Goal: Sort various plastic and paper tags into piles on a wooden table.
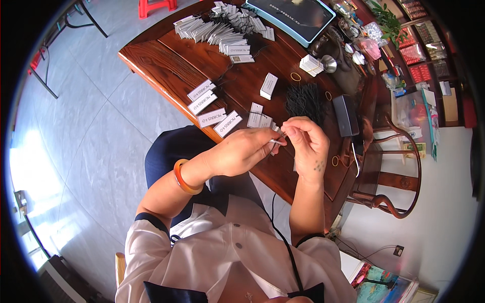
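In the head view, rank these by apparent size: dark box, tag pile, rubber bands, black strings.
1. Tag pile
2. Black strings
3. Dark box
4. Rubber bands, too alike to rank apart

Brown wooden desk is carrying a big heap of white tags at the far end. Four loose tags are lying along the left edge; a tag stack is sitting mid-desk. Black cord bundle is lying right of it, near a dark box. Yellowish bands are lying scattered. Blue-framed panel is resting at the far side.
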The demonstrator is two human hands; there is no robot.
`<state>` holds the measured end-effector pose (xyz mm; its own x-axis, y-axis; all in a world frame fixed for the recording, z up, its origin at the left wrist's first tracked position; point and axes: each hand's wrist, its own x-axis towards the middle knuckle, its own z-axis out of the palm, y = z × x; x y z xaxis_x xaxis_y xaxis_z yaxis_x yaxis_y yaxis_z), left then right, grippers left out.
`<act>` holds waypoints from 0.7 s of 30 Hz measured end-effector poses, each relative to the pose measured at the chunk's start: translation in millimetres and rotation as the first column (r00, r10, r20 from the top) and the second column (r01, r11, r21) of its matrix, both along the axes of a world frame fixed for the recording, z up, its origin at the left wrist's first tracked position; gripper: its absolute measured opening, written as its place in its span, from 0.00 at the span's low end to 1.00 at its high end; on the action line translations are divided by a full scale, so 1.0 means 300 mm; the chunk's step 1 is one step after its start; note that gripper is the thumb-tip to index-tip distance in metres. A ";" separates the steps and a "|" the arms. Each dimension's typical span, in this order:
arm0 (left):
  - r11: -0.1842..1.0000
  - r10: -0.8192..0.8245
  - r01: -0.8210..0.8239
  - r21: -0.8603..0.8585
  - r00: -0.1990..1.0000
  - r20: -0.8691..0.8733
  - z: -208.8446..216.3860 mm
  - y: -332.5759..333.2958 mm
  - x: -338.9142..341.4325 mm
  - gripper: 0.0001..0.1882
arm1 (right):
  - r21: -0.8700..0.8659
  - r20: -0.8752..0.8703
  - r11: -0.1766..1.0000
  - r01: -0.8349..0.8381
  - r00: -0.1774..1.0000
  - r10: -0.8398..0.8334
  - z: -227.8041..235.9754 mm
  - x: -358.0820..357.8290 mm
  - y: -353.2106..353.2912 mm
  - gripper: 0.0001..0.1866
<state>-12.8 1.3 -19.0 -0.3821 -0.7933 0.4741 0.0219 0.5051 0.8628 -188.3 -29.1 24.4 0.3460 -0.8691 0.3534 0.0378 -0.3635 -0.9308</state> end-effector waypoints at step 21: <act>0.979 0.116 -0.100 0.175 0.989 -0.086 0.015 0.013 0.010 0.10 | -0.096 0.060 0.990 0.108 0.993 -0.103 -0.030 0.041 0.041 0.12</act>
<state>-9.8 5.2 -14.4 -0.2491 -0.8994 0.3591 0.0619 0.3553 0.9327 -176.1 -16.7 15.5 0.2319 -0.8596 0.4553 0.0446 -0.4581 -0.8878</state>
